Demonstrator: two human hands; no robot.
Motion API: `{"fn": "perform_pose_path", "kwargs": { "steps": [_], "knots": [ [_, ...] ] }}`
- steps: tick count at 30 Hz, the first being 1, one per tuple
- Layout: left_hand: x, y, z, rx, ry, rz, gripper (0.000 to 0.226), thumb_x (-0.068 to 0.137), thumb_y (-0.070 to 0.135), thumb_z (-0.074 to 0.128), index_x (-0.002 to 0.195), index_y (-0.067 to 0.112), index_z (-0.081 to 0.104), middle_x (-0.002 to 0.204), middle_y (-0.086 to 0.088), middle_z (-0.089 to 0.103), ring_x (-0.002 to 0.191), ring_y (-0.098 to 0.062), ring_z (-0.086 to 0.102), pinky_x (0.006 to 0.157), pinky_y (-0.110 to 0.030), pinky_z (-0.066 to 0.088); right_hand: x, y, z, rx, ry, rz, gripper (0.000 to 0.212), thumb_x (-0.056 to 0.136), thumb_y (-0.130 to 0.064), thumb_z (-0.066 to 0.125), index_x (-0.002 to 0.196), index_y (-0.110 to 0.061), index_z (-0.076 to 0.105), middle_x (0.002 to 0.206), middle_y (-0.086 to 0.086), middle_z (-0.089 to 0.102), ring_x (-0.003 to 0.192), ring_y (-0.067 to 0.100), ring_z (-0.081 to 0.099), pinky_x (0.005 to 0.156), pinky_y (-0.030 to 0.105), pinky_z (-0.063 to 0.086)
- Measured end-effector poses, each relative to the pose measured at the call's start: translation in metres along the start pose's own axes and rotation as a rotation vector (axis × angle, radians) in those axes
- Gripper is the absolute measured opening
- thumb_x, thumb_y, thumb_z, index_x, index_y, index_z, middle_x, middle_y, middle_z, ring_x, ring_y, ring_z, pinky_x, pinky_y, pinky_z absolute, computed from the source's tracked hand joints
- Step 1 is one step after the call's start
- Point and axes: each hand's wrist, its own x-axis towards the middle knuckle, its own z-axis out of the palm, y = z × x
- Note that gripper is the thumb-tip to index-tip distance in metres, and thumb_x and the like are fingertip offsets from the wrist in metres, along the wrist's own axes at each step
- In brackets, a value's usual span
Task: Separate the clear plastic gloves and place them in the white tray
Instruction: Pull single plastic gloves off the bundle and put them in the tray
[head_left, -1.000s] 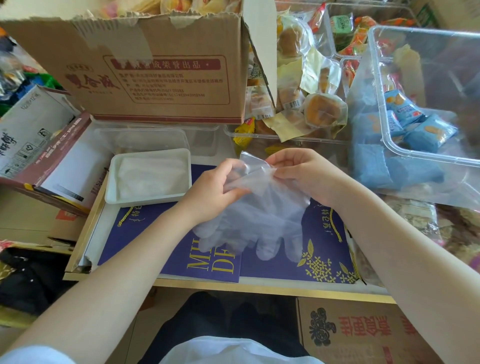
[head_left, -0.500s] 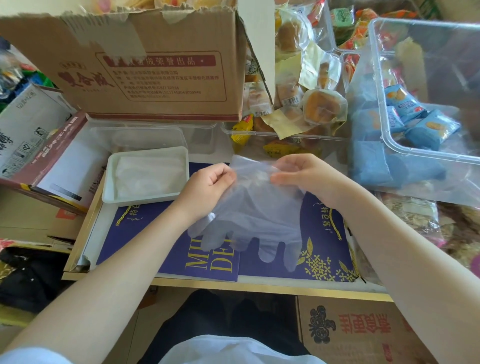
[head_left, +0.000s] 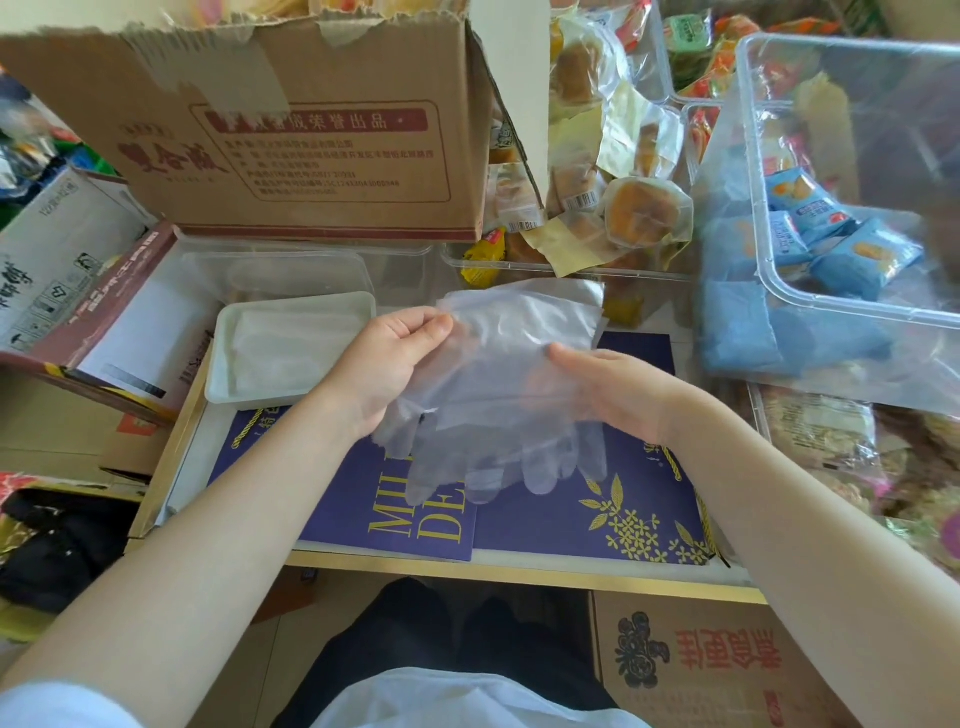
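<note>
The person holds a bundle of clear plastic gloves up in front of the body, above a purple printed box lid with gold lettering and a gold flower pattern. The left hand pinches the upper left edge of the gloves, its fingers curled over the cuff with the thumb against them. The right hand lies against the right side of the bundle with its fingers fairly straight and close together, pressed onto the film; part of the hand shows through the plastic, and whether the thumb grips the film cannot be told. The cuffs point up and away, and the glove fingertips hang down toward the person, over the gold lettering.

The white tray sits just left of the left hand, on the far left corner of the purple lid, and already holds folded clear film. A clear plastic container stands behind it. A large brown cardboard box printed with red characters stands at the back. To its right lie wrapped pastries, and at far right a clear bin holds blue snack packets. Another printed carton sits low at the right, below the bench edge.
</note>
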Motion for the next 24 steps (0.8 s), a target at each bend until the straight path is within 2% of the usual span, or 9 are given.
{"fn": "perform_pose_path", "kwargs": {
  "steps": [4,8,10,12,14,16,18,21,24],
  "knots": [
    [0.000,0.002,-0.008,0.155,-0.074,-0.034,0.023,0.098,0.016,0.046,0.086,0.016,0.066,0.088,-0.006,0.067,0.080,-0.015,0.060,0.078,-0.028,0.046,-0.002,-0.003,-0.001,-0.045,0.071,-0.113,0.016,0.090,-0.019,0.058,0.085,-0.006,0.067,0.081,0.010,0.065,0.075,0.023,0.062,0.070,0.032,0.051],
    [0.001,0.004,-0.006,0.199,-0.090,-0.061,0.026,0.099,0.015,0.043,0.083,0.016,0.064,0.073,0.006,0.068,0.065,-0.003,0.061,0.061,-0.015,0.047,-0.006,-0.011,-0.003,-0.218,0.085,-0.239,0.011,0.081,-0.001,0.066,0.085,-0.011,0.067,0.079,0.002,0.068,0.076,0.015,0.063,0.076,0.028,0.050],
    [0.001,0.004,-0.004,0.209,-0.097,-0.043,0.029,0.100,0.017,0.040,0.081,0.016,0.062,0.066,0.010,0.069,0.062,-0.001,0.061,0.060,-0.014,0.046,-0.007,-0.012,-0.004,-0.229,0.048,-0.221,0.023,0.075,-0.005,0.073,0.096,-0.012,0.067,0.083,0.001,0.068,0.080,0.016,0.063,0.075,0.027,0.048],
    [0.002,0.004,-0.002,0.243,-0.068,0.029,0.031,0.101,0.016,0.038,0.080,0.017,0.061,0.066,0.014,0.068,0.066,-0.001,0.058,0.066,-0.014,0.044,-0.006,-0.012,-0.005,-0.202,0.038,-0.179,0.036,0.071,-0.023,0.075,0.103,-0.011,0.065,0.085,0.000,0.066,0.079,0.015,0.062,0.071,0.026,0.047],
    [0.003,0.005,0.001,0.262,-0.018,0.100,0.032,0.101,0.014,0.037,0.080,0.019,0.060,0.073,0.013,0.064,0.074,-0.004,0.054,0.074,-0.018,0.040,-0.007,-0.015,-0.003,-0.036,0.100,-0.120,0.030,0.081,-0.035,0.067,0.100,-0.012,0.065,0.086,0.004,0.067,0.074,0.016,0.064,0.065,0.027,0.049],
    [0.004,0.006,0.003,0.225,0.015,0.119,0.032,0.101,0.012,0.037,0.079,0.020,0.060,0.078,0.007,0.060,0.078,-0.008,0.052,0.077,-0.022,0.039,-0.003,-0.014,-0.003,0.085,0.218,-0.043,0.033,0.089,-0.044,0.056,0.107,-0.018,0.063,0.100,0.003,0.068,0.088,0.016,0.066,0.081,0.029,0.052],
    [0.004,0.007,0.003,0.202,0.024,0.111,0.031,0.100,0.012,0.038,0.078,0.019,0.059,0.077,0.005,0.060,0.075,-0.008,0.053,0.075,-0.022,0.040,0.001,-0.013,-0.004,0.050,0.241,-0.038,0.035,0.092,-0.044,0.051,0.115,-0.019,0.060,0.110,0.002,0.064,0.103,0.020,0.060,0.095,0.034,0.043],
    [0.003,0.007,-0.002,0.207,-0.043,0.064,0.018,0.095,0.018,0.050,0.081,0.012,0.059,0.074,0.001,0.063,0.067,-0.009,0.057,0.067,-0.021,0.043,-0.003,-0.016,0.000,0.085,0.122,-0.126,0.026,0.098,-0.024,0.044,0.084,-0.011,0.062,0.074,0.003,0.061,0.067,0.017,0.057,0.064,0.026,0.046],
    [0.001,0.002,-0.012,0.264,-0.151,-0.004,0.012,0.091,0.014,0.057,0.081,0.008,0.059,0.069,-0.001,0.063,0.062,-0.010,0.056,0.063,-0.022,0.043,-0.005,-0.018,-0.003,0.106,0.089,-0.167,0.028,0.098,-0.015,0.043,0.079,-0.008,0.062,0.067,0.002,0.063,0.060,0.014,0.057,0.060,0.025,0.046]
  ]
}}
